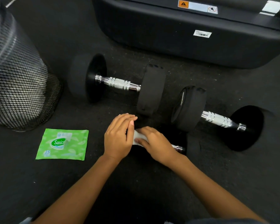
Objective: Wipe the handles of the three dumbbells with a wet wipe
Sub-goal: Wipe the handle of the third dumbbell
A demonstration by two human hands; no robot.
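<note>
Item: wet wipe [138, 138], white, soft, limp and damp. It will likely bunch or slip on metal, so it is best kept folded under the right hand [157, 146], whose fingers [145, 129] curl over it and press it onto the handle of the nearest dumbbell [179, 149], which lies on the floor [136, 183] mostly hidden. Left hand [118, 136]: fingers straight and together, lying flat just beside the wipe, holding nothing visible. Dumbbells, three: probably heavy, rigid, round-headed and apt to roll; the far dumbbell [118, 83] and the right dumbbell [217, 118] show bare knurled chrome handles, best wrapped mid-bar.
</note>
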